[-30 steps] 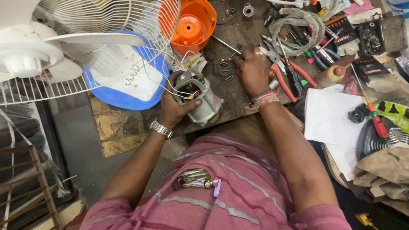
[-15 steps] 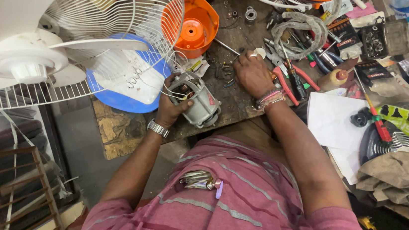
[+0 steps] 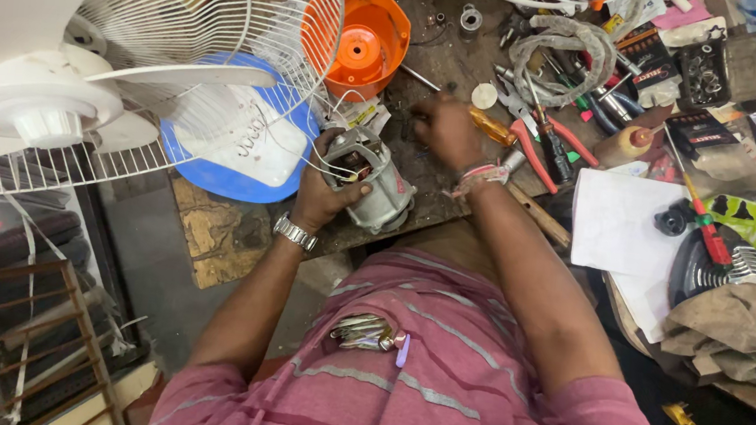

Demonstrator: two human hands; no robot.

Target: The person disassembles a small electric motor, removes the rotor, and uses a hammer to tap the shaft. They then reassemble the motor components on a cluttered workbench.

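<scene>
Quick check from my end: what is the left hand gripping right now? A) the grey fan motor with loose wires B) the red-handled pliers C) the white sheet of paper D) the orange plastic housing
A: the left hand is wrapped around the grey fan motor at the bench edge, its thin wires trailing up toward the fan; the right hand reaches among small parts on the workbench.

Tool clutter beyond right hand
</scene>
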